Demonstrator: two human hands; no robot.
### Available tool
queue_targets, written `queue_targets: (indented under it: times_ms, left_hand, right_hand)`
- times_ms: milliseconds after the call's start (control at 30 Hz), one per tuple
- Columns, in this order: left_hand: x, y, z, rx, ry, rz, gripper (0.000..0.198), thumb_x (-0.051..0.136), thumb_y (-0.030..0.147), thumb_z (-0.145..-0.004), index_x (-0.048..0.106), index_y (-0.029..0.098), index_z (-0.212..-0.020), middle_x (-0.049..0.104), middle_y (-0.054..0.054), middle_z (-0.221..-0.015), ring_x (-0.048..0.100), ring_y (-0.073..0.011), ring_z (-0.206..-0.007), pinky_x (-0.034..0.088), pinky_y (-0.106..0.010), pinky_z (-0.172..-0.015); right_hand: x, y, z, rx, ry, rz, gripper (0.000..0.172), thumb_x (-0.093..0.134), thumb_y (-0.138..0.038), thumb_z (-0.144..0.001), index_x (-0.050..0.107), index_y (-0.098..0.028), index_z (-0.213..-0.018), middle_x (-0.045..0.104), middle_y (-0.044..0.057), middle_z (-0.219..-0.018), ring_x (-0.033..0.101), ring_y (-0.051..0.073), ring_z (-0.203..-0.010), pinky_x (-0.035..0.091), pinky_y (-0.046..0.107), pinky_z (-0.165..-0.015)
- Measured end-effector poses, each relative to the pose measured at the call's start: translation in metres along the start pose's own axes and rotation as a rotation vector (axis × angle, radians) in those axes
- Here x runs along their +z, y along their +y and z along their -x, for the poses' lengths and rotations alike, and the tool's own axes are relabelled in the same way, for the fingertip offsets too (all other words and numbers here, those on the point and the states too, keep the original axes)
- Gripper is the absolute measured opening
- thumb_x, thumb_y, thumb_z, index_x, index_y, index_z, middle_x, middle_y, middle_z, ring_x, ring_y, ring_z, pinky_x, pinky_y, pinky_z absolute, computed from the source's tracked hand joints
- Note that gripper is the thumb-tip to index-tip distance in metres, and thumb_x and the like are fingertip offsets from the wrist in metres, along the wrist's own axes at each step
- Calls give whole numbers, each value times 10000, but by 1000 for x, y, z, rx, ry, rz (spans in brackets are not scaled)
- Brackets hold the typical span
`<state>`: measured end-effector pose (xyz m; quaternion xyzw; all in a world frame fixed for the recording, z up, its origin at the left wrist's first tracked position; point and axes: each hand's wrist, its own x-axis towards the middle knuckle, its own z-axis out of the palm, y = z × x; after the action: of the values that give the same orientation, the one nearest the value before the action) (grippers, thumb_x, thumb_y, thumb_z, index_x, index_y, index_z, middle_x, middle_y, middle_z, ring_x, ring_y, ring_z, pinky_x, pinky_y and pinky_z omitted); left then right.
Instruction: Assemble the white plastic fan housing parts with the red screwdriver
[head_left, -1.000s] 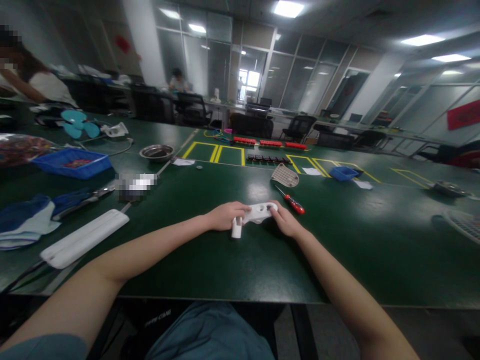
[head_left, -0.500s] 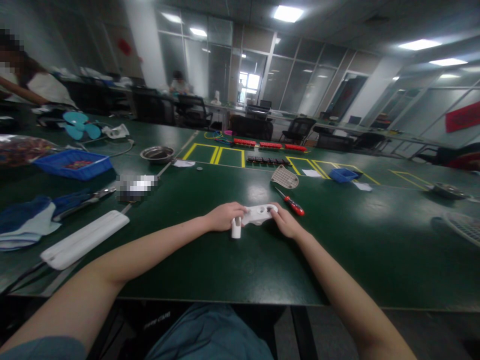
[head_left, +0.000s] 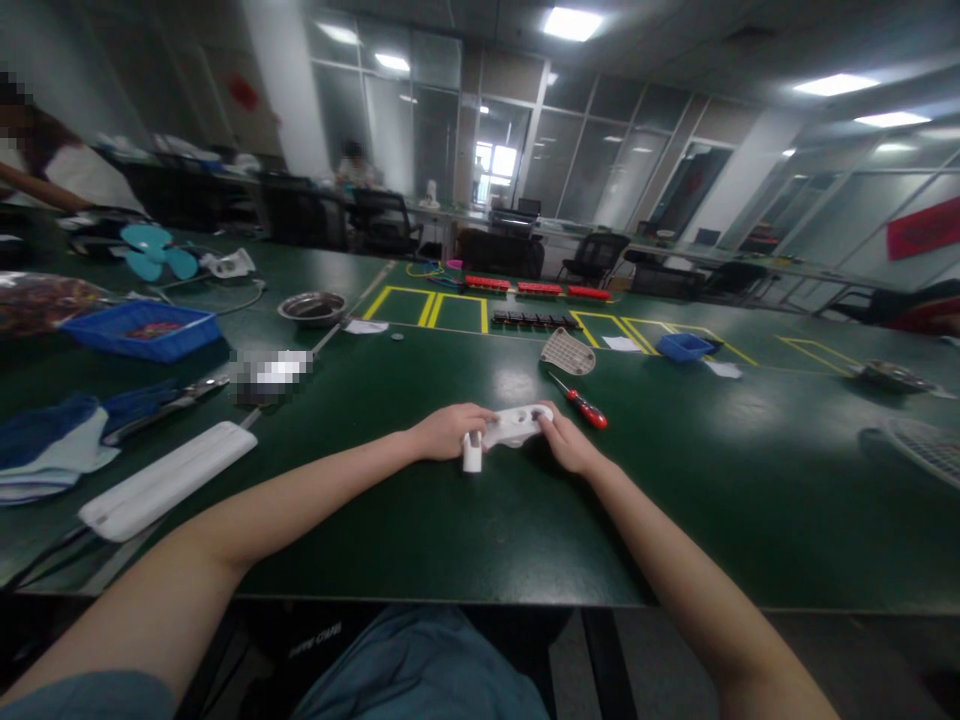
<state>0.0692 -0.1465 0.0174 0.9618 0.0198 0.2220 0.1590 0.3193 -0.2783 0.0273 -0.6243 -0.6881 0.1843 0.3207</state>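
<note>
A white plastic housing [head_left: 510, 428] with a short stub at its left end lies on the green table [head_left: 420, 520] in front of me. My left hand [head_left: 448, 432] grips its left end, fingers curled round it. My right hand [head_left: 564, 442] holds its right end with the fingers closed on it. A red-handled screwdriver [head_left: 583, 404] lies just right of my right hand. A beige perforated grille piece [head_left: 568, 352] rests a little further back.
To the left lie a long white plastic bar [head_left: 166, 478], blue and white cloth [head_left: 46, 448], a blue tray [head_left: 142, 328] and a metal bowl [head_left: 312, 306]. A small blue bin [head_left: 684, 346] and red and black strips [head_left: 534, 290] sit further back. A person stands at the far left.
</note>
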Motion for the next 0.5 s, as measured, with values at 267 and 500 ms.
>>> queue_targets:
  times_ms: [267,500]
  left_hand:
    - [-1,2,1,13,1,-25,145,663,305,-824,645,164,-852,621,-115,-1221,559,-244,-1142,456,-392,-949]
    - [-3,3,2,-29,-18,-37,154,659,315,-823,639,164,-841,606,-114,-1248,557,-247,-1142,455,-396,-941]
  right_hand:
    - [0,1,0,-11,5,13,413,279,-475,-992,471,-186,-1216,638,77,-1017,599,225,-911,446,344,-846]
    - [0,0,0,-10,-1,20,409,280,-473,-992,478,-188,-1208,639,73,-998,602,225,-901,448,349,-846]
